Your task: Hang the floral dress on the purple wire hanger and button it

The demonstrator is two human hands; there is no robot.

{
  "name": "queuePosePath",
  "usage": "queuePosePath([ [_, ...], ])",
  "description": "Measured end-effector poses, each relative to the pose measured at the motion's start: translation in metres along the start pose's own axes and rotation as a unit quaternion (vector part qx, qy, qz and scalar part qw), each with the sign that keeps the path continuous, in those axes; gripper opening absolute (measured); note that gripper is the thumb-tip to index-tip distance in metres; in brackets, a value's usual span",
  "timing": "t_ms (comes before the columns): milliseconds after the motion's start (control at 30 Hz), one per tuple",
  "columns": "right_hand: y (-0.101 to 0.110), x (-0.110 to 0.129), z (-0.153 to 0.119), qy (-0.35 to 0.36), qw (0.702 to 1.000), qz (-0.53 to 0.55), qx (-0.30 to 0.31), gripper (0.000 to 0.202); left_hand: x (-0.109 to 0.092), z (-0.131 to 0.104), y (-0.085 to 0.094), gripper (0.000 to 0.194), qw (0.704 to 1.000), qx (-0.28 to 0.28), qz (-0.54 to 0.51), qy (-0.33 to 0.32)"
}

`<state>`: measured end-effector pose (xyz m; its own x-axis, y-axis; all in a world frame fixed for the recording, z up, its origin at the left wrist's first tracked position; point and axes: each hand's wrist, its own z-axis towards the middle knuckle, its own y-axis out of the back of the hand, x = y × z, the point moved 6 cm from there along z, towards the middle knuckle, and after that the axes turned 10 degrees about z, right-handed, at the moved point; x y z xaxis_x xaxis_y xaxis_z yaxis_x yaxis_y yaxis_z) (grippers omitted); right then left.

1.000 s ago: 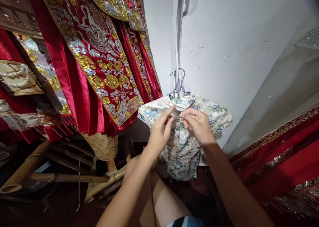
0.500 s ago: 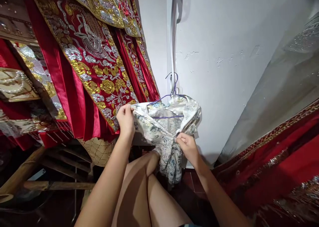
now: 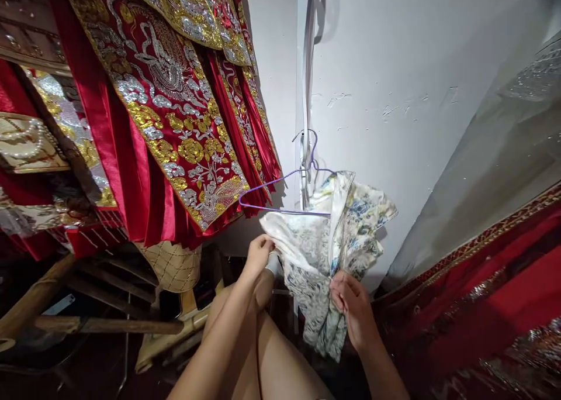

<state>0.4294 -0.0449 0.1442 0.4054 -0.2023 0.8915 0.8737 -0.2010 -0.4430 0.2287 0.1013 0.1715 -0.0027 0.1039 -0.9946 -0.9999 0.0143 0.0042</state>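
Observation:
A white floral dress [image 3: 307, 271] hangs partly on a purple hanger [image 3: 284, 211]. The hanger's left arm sticks out bare, while the garment's right shoulder still drapes over the other end. My left hand [image 3: 259, 254] pinches the loose left edge of the cloth, below the hanger's bare end. Lower on the right, my right hand [image 3: 350, 306] has its fingers closed on the front of the dress near the bottom of the neckline. The hanger's hook is at a pale vertical strap or rail [image 3: 305, 96] by the wall.
Red costumes with gold and silver sequins [image 3: 188, 125] hang at the left. A bamboo frame [image 3: 109, 325] and a tan quilted item [image 3: 170, 265] are below them. A scuffed white wall [image 3: 385, 66] rises ahead, and red embroidered fabric [image 3: 504, 271] fills the lower right.
The left shoulder of the dress has come off the hanger, leaving that arm bare. Both hands have moved down and to the right with the cloth.

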Motion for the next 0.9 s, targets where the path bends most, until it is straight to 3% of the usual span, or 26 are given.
queuePosePath([
  [167,0.009,-0.009,0.001,-0.046,0.99,-0.132,0.028,0.027,-0.031,-0.023,-0.017,0.028,0.992,0.102,0.057,-0.037],
  [267,0.016,-0.009,0.01,-0.012,0.978,-0.206,-0.001,0.031,-0.06,-0.044,-0.031,0.034,0.986,0.144,0.012,-0.082],
  [367,0.009,-0.005,0.025,-0.04,0.992,-0.123,-0.017,0.033,-0.089,-0.07,-0.05,0.029,0.972,0.189,0.012,-0.14],
  [433,-0.012,-0.002,0.033,-0.103,0.994,0.003,0.039,0.049,-0.104,-0.089,-0.064,0.025,0.951,0.239,0.062,-0.188],
  [533,-0.048,0.012,0.034,-0.192,0.961,0.134,0.146,0.073,-0.118,-0.106,-0.074,0.021,0.905,0.286,0.173,-0.262],
  [567,-0.056,0.018,0.033,-0.218,0.95,0.144,0.173,0.074,-0.12,-0.105,-0.071,0.021,0.9,0.271,0.202,-0.276],
  [633,-0.066,0.033,0.03,-0.255,0.932,0.121,0.228,0.062,-0.12,-0.093,-0.057,0.042,0.91,0.224,0.219,-0.271],
  [700,-0.07,0.052,0.031,-0.261,0.922,0.068,0.277,0.05,-0.112,-0.08,-0.047,0.057,0.919,0.251,0.203,-0.226],
  [767,-0.069,0.074,0.04,-0.231,0.926,-0.007,0.298,0.038,-0.096,-0.074,-0.046,0.047,0.894,0.366,0.199,-0.164],
  [833,-0.066,0.1,0.062,-0.127,0.944,-0.113,0.284,0.017,-0.08,-0.074,-0.042,0.042,0.85,0.454,0.241,-0.111],
  [900,-0.059,0.128,0.094,0.046,0.947,-0.225,0.223,0.008,-0.069,-0.068,-0.027,0.038,0.832,0.434,0.333,-0.094],
])
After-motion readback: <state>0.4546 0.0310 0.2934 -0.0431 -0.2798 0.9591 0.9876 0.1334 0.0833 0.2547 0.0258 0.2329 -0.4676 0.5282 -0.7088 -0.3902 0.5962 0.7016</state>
